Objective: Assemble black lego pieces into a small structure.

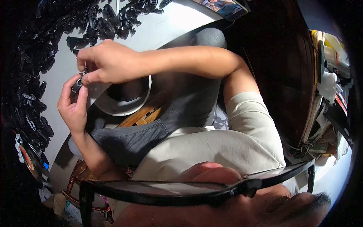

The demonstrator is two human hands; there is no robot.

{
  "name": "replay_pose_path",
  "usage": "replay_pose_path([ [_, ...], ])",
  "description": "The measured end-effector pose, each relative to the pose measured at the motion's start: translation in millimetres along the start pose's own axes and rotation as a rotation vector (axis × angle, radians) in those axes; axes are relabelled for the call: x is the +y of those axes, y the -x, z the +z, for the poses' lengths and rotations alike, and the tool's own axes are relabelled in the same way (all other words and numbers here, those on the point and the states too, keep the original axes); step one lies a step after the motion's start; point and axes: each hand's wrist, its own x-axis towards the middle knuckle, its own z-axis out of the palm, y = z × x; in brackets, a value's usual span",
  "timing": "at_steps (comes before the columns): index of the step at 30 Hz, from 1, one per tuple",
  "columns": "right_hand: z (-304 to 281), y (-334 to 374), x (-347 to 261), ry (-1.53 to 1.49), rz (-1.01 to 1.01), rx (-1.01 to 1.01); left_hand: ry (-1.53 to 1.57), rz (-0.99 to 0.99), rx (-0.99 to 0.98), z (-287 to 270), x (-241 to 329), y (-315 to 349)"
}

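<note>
Heaped parts (32, 56) lie on the table (53, 109), left of and beyond the left hand (75, 108).

A white tabletop (166, 24) carries a dense spread of black plastic parts (109, 19) along its upper end. The heap continues down the left side as a dark pile (22, 60), many pieces touching or overlapping, its outer margin fading into shadow. Farther down lie more loose black pieces (36, 126), some catching light along their edges. At the upper right sits a dark-framed device with a lit screen (222, 7). Toward the lower left are a round, partly red item (28, 160) and a small blue object (46, 165), both too dim to identify.
</note>
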Motion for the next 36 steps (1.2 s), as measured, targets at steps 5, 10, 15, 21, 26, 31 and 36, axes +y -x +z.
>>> replay_pose_path([
  [5,-1,-4,-1,-0.213,0.203,-0.058,-0.068,0.061,-0.008,5,5,-2],
  [10,5,-7,-1,-0.248,0.149,-0.075,-0.061,0.062,0.055,1,1,3],
  [15,-4,-3,-15,-0.567,0.43,-0.077,-0.066,0.093,0.05,8,5,-5],
  [21,0,-3,3,-0.739,0.483,-0.176,-0.139,0.167,0.087,5,4,-3],
  [26,5,-3,7,-0.836,0.499,-0.169,-0.172,0.251,0.086,5,4,-6],
  [31,7,0,2,-0.672,0.449,-0.142,-0.104,0.168,0.076,4,7,-2],
  [36,6,0,-1,-0.561,0.477,-0.135,-0.041,0.122,0.024,3,4,-2],
])
